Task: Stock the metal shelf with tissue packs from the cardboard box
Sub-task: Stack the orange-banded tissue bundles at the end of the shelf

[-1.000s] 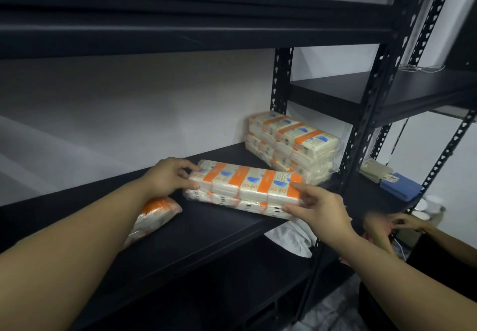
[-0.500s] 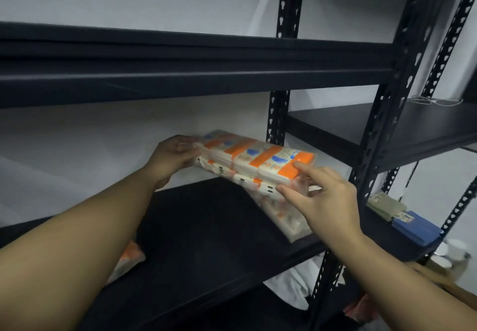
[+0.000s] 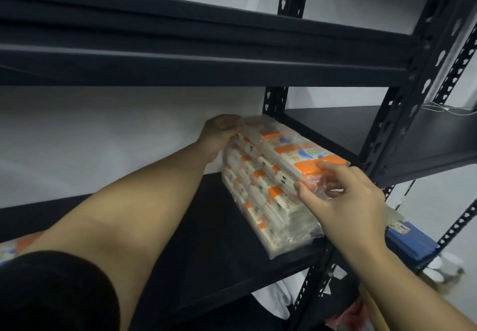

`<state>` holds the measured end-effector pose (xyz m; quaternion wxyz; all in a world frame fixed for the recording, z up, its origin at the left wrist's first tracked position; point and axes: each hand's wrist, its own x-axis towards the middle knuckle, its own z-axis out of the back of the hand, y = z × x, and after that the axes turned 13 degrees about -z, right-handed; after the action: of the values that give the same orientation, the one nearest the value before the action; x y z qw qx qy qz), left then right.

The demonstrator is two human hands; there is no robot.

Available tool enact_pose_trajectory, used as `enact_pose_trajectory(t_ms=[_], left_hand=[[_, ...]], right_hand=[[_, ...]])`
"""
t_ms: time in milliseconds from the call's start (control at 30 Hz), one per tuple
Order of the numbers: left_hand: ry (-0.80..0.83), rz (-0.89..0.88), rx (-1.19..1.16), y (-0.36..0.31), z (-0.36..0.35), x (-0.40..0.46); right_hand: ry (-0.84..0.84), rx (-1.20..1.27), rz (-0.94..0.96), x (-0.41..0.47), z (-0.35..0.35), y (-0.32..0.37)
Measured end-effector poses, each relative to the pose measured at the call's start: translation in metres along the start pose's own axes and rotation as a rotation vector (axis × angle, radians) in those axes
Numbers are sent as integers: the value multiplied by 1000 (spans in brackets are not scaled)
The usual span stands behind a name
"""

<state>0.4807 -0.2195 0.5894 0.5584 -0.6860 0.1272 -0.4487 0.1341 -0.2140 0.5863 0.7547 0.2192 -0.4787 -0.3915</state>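
Two hands meet on one plastic-wrapped tissue pack (image 3: 296,154) in the head view, at the right end of the black metal shelf (image 3: 196,248). Under that pack a stack of tissue packs (image 3: 260,201) sits on the shelf board, close to the front right post (image 3: 402,114), and the held pack lies on top of it, tilted down toward the front. At the far left edge another orange-and-white pack (image 3: 18,247) lies on the same board, partly hidden by the left forearm. The upper shelf beam (image 3: 206,54) crosses the whole frame above the hands. To the right, a second rack (image 3: 361,129) carries a white cable (image 3: 449,110) on its board, and lower down a blue box (image 3: 410,243) rests beside some pale round objects too blurred to name. White cloth (image 3: 276,302) shows beneath the shelf.

The left hand (image 3: 219,134) reaches far in, arm nearly straight, fingers curled round the pack's back end. The right hand (image 3: 343,196) grips the near end, thumb below on the crinkled wrap and fingers bent over the orange top.
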Motion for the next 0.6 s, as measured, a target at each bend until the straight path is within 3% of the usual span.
enact_pose_trajectory(t_ms=[600], left_hand=[[-17,21,3,17,-4,-10]], right_hand=[[106,14,-54,-15,-14,-17]])
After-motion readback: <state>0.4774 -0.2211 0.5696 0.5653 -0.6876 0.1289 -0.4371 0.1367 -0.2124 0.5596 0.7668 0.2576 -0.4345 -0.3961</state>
